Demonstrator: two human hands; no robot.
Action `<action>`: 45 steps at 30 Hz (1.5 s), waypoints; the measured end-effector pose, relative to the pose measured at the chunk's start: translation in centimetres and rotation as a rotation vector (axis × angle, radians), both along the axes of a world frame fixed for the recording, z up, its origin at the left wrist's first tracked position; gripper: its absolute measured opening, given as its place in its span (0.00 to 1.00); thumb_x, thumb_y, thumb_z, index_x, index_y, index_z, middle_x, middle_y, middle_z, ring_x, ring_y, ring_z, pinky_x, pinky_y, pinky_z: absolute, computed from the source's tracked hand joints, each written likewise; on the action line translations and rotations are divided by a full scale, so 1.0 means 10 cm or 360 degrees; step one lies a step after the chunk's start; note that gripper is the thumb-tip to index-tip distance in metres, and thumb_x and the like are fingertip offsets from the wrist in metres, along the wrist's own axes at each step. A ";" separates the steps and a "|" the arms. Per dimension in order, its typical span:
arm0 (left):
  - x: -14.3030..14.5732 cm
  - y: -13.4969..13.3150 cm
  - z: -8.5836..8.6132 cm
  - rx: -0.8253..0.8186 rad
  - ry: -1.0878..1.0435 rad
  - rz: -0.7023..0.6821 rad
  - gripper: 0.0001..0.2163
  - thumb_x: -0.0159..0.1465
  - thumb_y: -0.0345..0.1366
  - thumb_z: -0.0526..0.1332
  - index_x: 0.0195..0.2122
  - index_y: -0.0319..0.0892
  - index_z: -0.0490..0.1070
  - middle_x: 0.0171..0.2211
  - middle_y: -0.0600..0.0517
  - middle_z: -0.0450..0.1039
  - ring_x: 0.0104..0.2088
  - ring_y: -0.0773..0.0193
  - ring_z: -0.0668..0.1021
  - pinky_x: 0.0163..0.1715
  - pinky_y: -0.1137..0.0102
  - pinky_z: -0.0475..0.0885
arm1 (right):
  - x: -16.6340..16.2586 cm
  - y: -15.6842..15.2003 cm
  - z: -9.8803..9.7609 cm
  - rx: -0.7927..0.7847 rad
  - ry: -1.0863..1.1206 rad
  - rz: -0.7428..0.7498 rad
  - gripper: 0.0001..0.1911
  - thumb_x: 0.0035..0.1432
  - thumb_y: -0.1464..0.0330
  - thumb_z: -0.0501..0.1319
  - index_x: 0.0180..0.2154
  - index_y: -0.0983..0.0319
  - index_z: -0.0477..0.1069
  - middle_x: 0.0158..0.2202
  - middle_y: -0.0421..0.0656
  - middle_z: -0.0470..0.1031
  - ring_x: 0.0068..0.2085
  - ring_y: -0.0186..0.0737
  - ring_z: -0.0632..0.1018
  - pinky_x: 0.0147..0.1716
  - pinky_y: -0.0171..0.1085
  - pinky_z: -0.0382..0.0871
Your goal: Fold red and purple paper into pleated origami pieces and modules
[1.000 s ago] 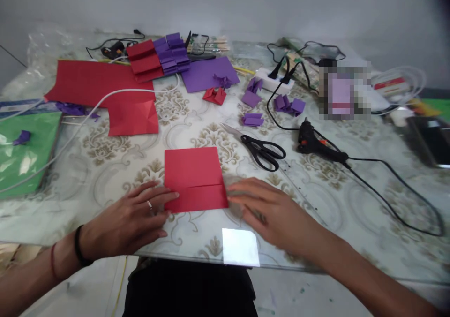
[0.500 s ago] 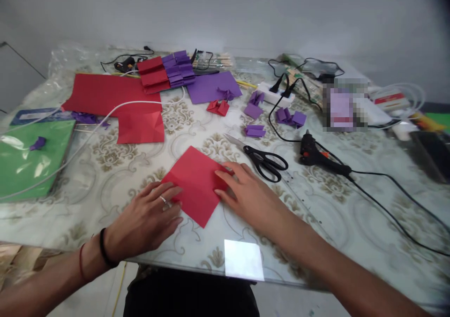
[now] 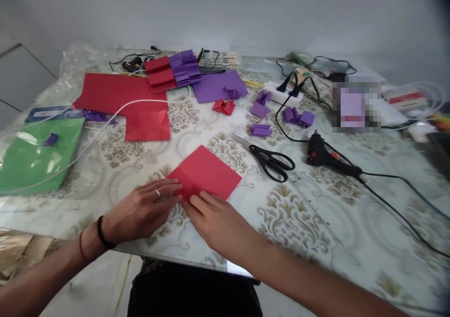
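Note:
A folded red paper square lies turned cornerwise on the patterned table near the front edge. My left hand rests flat beside it, fingers stretched out, fingertips touching the paper's left corner. My right hand lies over the near corner, fingers extended and pressing on the paper's lower edge. Neither hand grips the sheet.
Black scissors and a black glue gun with its cord lie to the right. Red sheets, a purple sheet, stacked folded pieces and small purple folds fill the back. A green paper pad sits left.
The red paper was turned from square-on to cornerwise. My right hand came from its right side round to the near corner. The left hand stayed at the left corner.

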State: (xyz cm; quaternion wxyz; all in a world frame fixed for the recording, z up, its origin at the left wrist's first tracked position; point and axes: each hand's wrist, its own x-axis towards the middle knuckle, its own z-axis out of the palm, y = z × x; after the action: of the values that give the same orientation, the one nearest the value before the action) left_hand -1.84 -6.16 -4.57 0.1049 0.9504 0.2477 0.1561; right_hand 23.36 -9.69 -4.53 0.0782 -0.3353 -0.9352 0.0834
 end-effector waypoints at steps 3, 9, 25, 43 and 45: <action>-0.09 0.01 0.01 0.0072 0.0009 -0.0054 0.19 0.69 0.25 0.59 0.61 0.38 0.71 0.61 0.40 0.75 0.64 0.50 0.75 0.61 0.56 0.77 | -0.02 0.01 0.01 -0.0015 -0.0045 0.0026 0.19 0.67 0.78 0.59 0.58 0.71 0.73 0.46 0.51 0.78 0.46 0.51 0.75 0.47 0.47 0.74; -0.08 0.04 0.04 0.0197 -0.0004 0.0034 0.16 0.67 0.25 0.61 0.55 0.41 0.76 0.52 0.44 0.79 0.56 0.50 0.80 0.57 0.55 0.78 | 0.01 -0.04 0.04 -0.0014 -0.0040 0.0057 0.15 0.67 0.77 0.62 0.54 0.72 0.75 0.47 0.52 0.78 0.46 0.51 0.75 0.46 0.47 0.73; 0.21 -0.22 0.02 0.0258 0.0075 0.0480 0.11 0.69 0.40 0.64 0.48 0.40 0.75 0.52 0.39 0.78 0.58 0.42 0.77 0.61 0.43 0.72 | 0.56 -0.10 0.12 -0.0124 0.0420 -0.0202 0.14 0.71 0.73 0.56 0.48 0.63 0.81 0.49 0.49 0.84 0.51 0.44 0.82 0.54 0.45 0.79; 0.50 -0.08 -0.03 -0.0004 0.0219 0.0355 0.15 0.71 0.36 0.59 0.56 0.34 0.71 0.70 0.33 0.61 0.75 0.37 0.56 0.72 0.36 0.51 | 0.60 0.96 0.13 -0.0543 0.0229 -0.0578 0.38 0.58 0.71 0.72 0.68 0.65 0.66 0.61 0.59 0.74 0.56 0.57 0.80 0.57 0.54 0.73; 0.47 0.00 -0.02 -0.0016 0.0228 0.0284 0.17 0.70 0.30 0.57 0.59 0.36 0.69 0.71 0.36 0.60 0.75 0.38 0.55 0.71 0.37 0.52 | 0.64 0.87 0.16 -0.0603 0.0278 -0.0595 0.32 0.60 0.72 0.70 0.65 0.62 0.70 0.58 0.55 0.78 0.56 0.53 0.81 0.58 0.50 0.72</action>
State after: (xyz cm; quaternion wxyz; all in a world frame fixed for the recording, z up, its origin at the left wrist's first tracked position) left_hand 2.84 -6.15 -4.81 0.0773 0.9328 0.3390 0.0951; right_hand 29.71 -0.96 -2.92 0.1085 -0.5022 -0.8145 0.2695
